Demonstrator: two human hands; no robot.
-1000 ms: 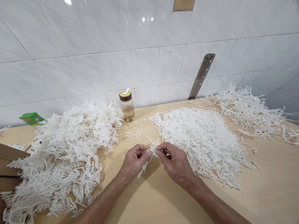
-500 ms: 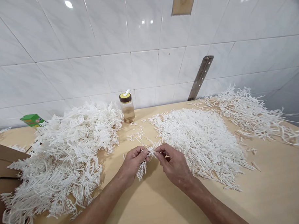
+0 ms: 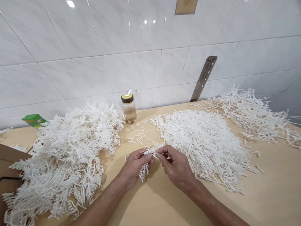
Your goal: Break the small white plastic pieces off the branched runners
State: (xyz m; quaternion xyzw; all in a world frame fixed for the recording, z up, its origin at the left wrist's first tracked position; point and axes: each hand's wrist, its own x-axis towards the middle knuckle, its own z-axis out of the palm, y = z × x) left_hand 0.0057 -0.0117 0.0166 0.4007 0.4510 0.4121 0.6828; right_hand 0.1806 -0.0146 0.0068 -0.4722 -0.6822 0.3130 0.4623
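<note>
We find the left hand (image 3: 133,166) curled, its thumb and forefinger pinching a bunch of white sprigs (image 3: 154,153), part of which hangs below the fingers. The right hand (image 3: 177,166) has its thumb and forefinger closed on the bunch's other side. The bunch is held between both hands, over the wooden table (image 3: 171,209). Just beyond, loose sprigs lie scattered. A large heap (image 3: 72,156) sits left; a flatter pile (image 3: 201,144) lies right, with a looser tangle (image 3: 254,113) behind it. Near the wall we note an upright clear jar (image 3: 129,113), its dark-and-yellow lid (image 3: 127,98) on, with brownish contents in the lower part. Behind the left heap is a green carton (image 3: 34,119); we cannot tell its contents.
</note>
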